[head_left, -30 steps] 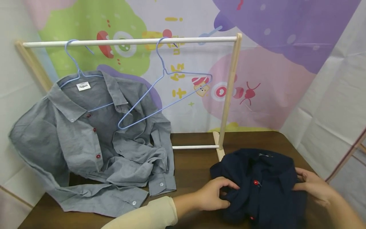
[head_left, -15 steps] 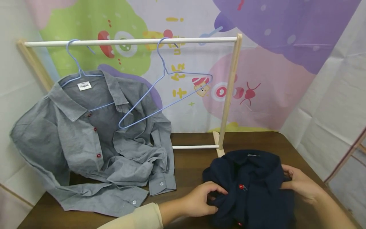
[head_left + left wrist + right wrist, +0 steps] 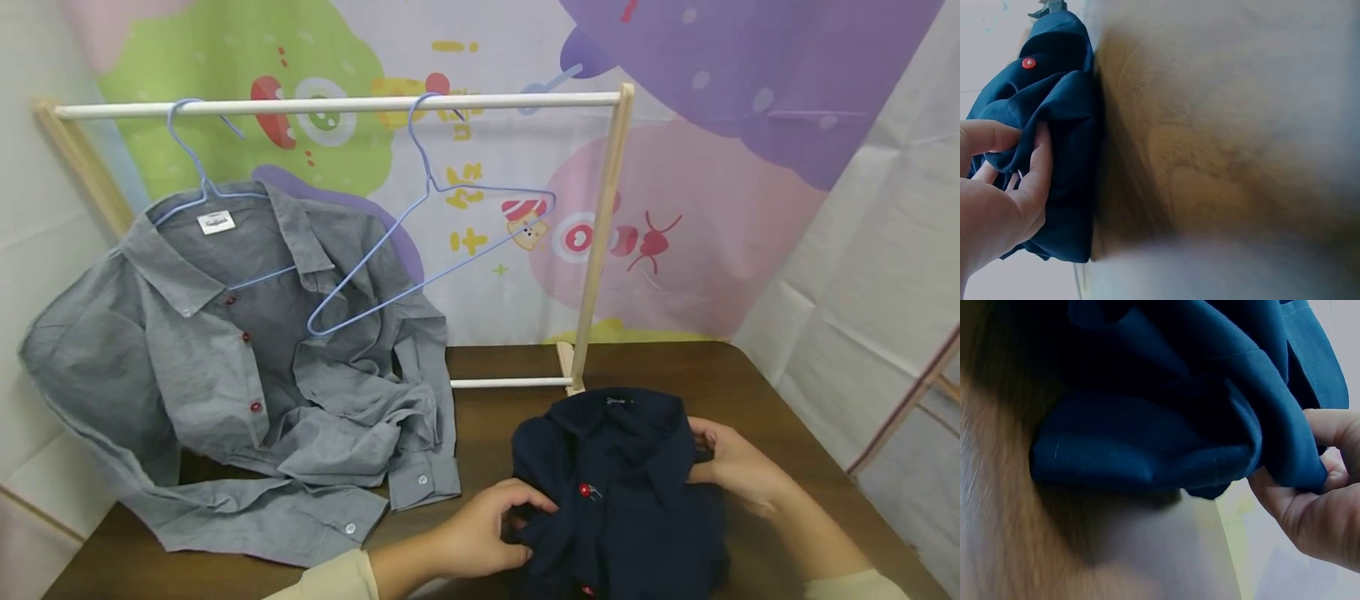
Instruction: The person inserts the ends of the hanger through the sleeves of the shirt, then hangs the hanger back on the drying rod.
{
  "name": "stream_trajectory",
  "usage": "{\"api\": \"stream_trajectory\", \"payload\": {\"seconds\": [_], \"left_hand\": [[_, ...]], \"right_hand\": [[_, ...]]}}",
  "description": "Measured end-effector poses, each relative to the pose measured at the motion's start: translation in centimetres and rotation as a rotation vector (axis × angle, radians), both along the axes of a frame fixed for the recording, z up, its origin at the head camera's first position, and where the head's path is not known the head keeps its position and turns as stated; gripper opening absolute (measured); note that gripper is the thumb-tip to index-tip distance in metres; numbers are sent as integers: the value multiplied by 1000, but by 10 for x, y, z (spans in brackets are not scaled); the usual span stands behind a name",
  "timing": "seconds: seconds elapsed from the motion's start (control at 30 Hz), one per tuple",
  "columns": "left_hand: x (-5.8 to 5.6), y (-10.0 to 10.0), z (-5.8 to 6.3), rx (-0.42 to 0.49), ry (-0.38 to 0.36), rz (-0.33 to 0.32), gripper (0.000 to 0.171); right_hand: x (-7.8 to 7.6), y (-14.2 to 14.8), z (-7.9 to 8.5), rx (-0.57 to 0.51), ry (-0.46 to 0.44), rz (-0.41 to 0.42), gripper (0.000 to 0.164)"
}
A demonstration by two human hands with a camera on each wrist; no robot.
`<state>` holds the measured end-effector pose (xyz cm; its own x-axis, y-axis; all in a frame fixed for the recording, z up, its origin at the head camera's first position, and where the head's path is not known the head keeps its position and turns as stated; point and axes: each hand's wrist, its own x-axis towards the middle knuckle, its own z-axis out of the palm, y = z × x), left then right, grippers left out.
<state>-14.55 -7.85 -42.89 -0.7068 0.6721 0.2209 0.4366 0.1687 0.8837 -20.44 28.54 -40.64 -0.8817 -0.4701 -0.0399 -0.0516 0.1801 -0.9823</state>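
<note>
shirt (image 3: 645,525), navy and red-buttoned, near our rack (image 3: 602,237)
we pinch its sides, left hand (image 3: 477,533) and right hand (image 3: 741,472)

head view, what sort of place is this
Probably a staged tabletop set: a cartoon-printed backdrop hangs behind, pale sheets hang at the sides, and a clothes rack stands on the brown table.

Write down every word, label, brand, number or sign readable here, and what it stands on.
"+": small green plus sign on the colourful printed backdrop.
Yellow sideways lettering, same backdrop: cannot be read with certainty.
White rectangular label inside the grey fabric shirt: too blurred.
Pale mark inside the navy fabric shirt: too small.
</note>
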Motion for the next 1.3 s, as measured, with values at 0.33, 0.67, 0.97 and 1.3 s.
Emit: {"api": "stream_trajectory", "payload": {"seconds": [0.33, 0.67, 0.97, 1.3], "left_hand": [[6, -21, 4, -8, -31, 45, 48], [11, -41, 7, 29, -85, 93, 48], [18, -52, 14, -14, -141, 123, 48], [6, -57, 11, -65, 45, 193, 52]], "right_hand": [[-15, -37, 2, 27, 53, 28, 55], [-31, -69, 7, 40, 91, 40, 58], [-38, -89, 11, 9, 149, 89, 58], [-53, -93, 4, -63, 140, 1, 50]]}}
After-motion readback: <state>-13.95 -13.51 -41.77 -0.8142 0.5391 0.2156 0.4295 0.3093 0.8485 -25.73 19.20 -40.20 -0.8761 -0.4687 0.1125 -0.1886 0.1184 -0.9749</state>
